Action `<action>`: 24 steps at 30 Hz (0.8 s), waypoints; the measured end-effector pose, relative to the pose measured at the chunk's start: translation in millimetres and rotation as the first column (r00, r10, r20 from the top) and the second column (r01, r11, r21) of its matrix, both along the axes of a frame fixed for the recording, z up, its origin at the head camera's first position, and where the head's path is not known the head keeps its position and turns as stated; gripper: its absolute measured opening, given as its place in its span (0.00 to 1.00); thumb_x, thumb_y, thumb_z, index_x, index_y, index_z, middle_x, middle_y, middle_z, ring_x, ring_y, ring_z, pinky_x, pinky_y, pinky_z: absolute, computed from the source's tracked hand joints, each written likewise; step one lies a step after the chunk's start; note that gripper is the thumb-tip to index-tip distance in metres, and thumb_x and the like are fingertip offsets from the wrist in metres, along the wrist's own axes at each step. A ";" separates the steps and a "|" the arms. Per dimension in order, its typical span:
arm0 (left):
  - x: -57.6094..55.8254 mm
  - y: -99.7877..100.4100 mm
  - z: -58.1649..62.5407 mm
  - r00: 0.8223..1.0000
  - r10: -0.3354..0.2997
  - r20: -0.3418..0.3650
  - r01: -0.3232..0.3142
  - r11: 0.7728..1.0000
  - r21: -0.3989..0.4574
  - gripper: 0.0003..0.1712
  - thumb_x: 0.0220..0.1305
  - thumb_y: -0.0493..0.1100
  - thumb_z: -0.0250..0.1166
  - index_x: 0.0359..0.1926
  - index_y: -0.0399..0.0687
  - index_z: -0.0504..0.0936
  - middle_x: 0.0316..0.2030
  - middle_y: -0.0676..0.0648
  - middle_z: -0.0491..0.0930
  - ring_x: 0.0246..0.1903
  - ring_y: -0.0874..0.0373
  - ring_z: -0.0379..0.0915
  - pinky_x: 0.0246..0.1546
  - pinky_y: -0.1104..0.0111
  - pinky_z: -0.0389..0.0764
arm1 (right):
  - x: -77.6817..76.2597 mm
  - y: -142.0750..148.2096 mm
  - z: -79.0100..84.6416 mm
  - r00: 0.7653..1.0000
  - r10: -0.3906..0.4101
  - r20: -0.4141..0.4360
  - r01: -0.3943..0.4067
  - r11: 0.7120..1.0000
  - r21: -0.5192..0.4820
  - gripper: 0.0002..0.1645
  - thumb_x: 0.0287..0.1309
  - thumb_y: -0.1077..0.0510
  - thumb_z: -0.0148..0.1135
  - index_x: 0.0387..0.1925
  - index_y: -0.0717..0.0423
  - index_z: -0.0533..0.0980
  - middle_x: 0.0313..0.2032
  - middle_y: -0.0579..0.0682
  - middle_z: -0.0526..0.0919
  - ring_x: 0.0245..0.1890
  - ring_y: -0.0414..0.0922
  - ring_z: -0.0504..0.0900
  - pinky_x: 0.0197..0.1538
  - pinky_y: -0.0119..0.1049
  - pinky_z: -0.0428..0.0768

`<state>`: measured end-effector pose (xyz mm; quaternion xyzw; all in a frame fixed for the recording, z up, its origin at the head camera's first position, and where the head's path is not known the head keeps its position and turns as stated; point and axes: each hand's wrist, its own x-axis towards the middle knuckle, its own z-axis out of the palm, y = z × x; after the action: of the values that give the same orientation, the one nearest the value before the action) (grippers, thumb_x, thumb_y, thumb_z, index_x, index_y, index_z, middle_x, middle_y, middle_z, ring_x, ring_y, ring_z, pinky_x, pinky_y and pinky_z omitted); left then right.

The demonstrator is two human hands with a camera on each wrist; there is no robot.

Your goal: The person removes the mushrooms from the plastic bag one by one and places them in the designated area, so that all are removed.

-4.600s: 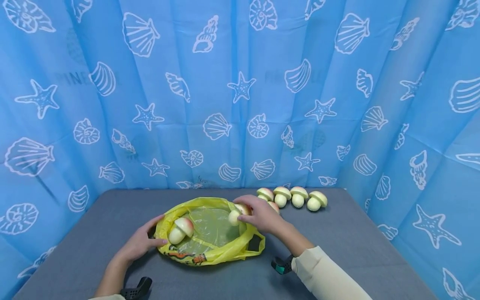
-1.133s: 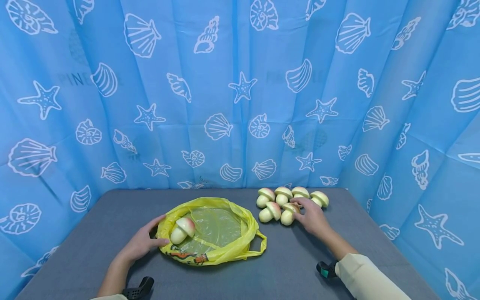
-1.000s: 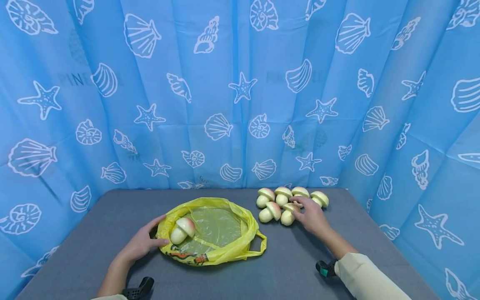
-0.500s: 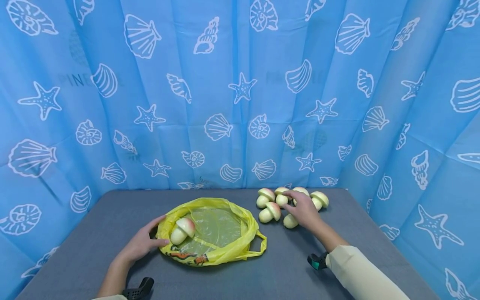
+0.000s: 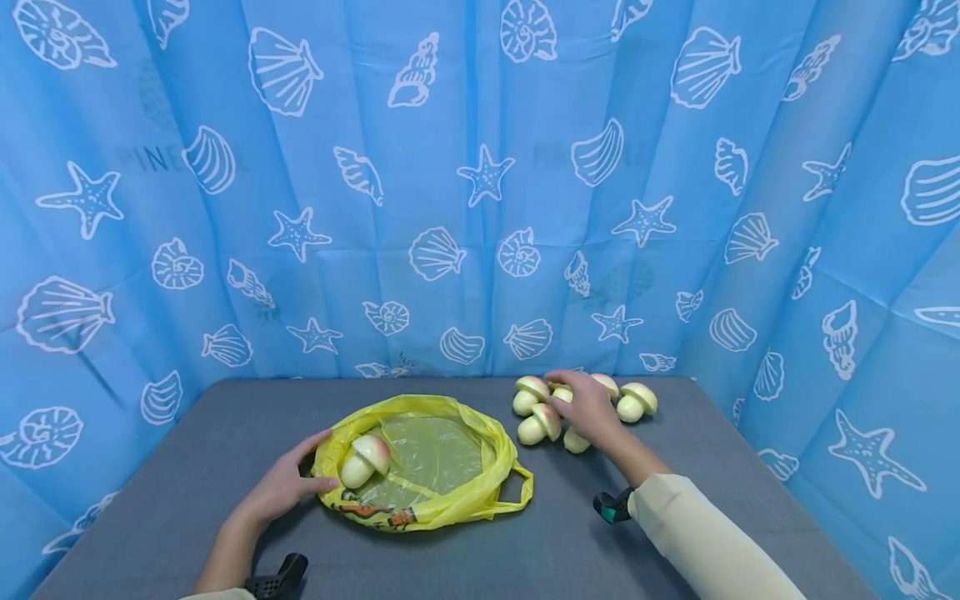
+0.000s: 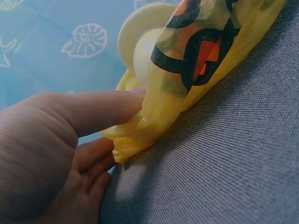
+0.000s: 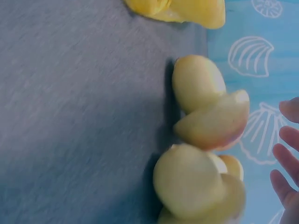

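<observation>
A yellow plastic bag (image 5: 457,507) lies with its mouth spread wide, and one mushroom (image 5: 357,470), pale with a pinkish cap, rests inside at the left. My left hand (image 5: 279,485) holds the bag's left edge between thumb and fingers; in the left wrist view the thumb tip (image 6: 133,100) goes behind a printed fold. My right hand (image 5: 588,408) hovers over a group of mushrooms, its fingers apart and holding nothing in the right wrist view. One mushroom (image 5: 539,424) lies just left of that hand; another (image 5: 576,442) is partly hidden beneath it.
More mushrooms stand along the back of the grey table (image 5: 570,542), including a back-left one (image 5: 531,394) and a far-right one (image 5: 636,402). A blue shell-print curtain (image 5: 480,208) rises behind. The bag's handle loop (image 5: 517,492) points right.
The mushroom my right hand held at the bag's right side now lies among the others. That hand has let go and shifted left and back over the group. My left hand stays put.
</observation>
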<state>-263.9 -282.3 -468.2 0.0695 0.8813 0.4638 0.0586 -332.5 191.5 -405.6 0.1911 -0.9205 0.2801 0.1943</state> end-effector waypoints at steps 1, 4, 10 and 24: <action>0.0 -0.1 -0.2 1.000 0.000 -0.002 0.000 1.000 -0.001 0.53 0.57 0.54 0.71 0.74 0.38 0.54 0.71 0.29 0.51 0.69 0.30 0.44 0.63 0.38 0.53 | -0.8 -2.8 0.9 1.000 0.005 -0.005 -0.005 1.000 -0.002 0.20 0.58 0.62 0.68 0.52 0.60 0.79 0.50 0.57 0.82 0.52 0.57 0.79 0.57 0.56 0.71; -0.1 -0.5 -0.5 1.000 -0.001 -0.005 0.001 1.000 0.002 0.53 0.57 0.53 0.71 0.74 0.38 0.54 0.71 0.29 0.51 0.69 0.30 0.45 0.63 0.38 0.54 | -3.7 -12.3 3.6 1.000 0.020 -0.008 -0.020 1.000 -0.006 0.19 0.58 0.62 0.67 0.53 0.59 0.79 0.50 0.56 0.82 0.52 0.56 0.78 0.56 0.55 0.72; -0.3 -0.9 -1.2 1.000 -0.002 -0.012 0.002 1.000 0.005 0.53 0.57 0.53 0.71 0.74 0.38 0.54 0.71 0.29 0.52 0.69 0.30 0.46 0.62 0.38 0.56 | -8.3 -35.5 12.1 0.999 0.032 0.031 -0.032 0.999 -0.001 0.20 0.61 0.59 0.66 0.54 0.57 0.79 0.51 0.54 0.82 0.53 0.54 0.77 0.53 0.50 0.75; 0.3 -0.3 0.6 1.000 -0.004 -0.004 0.004 1.000 0.007 0.53 0.57 0.53 0.71 0.74 0.38 0.53 0.71 0.29 0.51 0.69 0.30 0.44 0.63 0.38 0.54 | -14.8 -86.0 16.8 0.994 0.093 0.052 -0.092 0.996 -0.020 0.18 0.59 0.59 0.68 0.52 0.54 0.80 0.49 0.50 0.82 0.52 0.51 0.78 0.52 0.47 0.76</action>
<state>-263.7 -282.6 -467.6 0.0726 0.8796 0.4667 0.0573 -347.3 105.5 -388.9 0.2242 -0.9129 0.3020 0.1585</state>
